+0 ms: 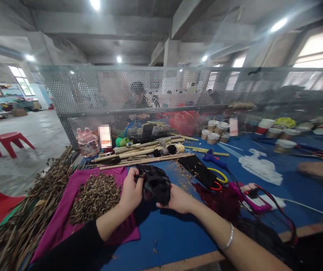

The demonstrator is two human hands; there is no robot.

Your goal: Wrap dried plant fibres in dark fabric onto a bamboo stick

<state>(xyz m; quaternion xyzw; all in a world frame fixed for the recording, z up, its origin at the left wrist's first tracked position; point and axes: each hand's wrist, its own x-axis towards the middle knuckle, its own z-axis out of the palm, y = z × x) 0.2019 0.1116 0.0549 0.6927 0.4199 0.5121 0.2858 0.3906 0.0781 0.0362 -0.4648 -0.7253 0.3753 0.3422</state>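
Note:
Both of my hands hold a crumpled piece of black fabric (157, 184) above the blue table (156, 233). My left hand (131, 188) pinches its left side, thumb on top. Its right end rests in the curled fingers of my right hand (172, 197), partly hidden under it. Left of my hands, a heap of dried brown plant pieces (96, 197) lies on a magenta cloth (130, 229). Just beyond the fabric are several bamboo sticks (139, 150), with a black yarn ball (172, 149) among them.
Long dried stalks (23, 218) are piled at far left. A blue glue gun (214, 160), scissors with yellow handles (219, 175) and a white plastic bag (260, 165) lie to the right. Another person's hand (319, 171) reaches in there. A perforated metal screen (85, 98) stands behind, with paper cups (214, 137) before it.

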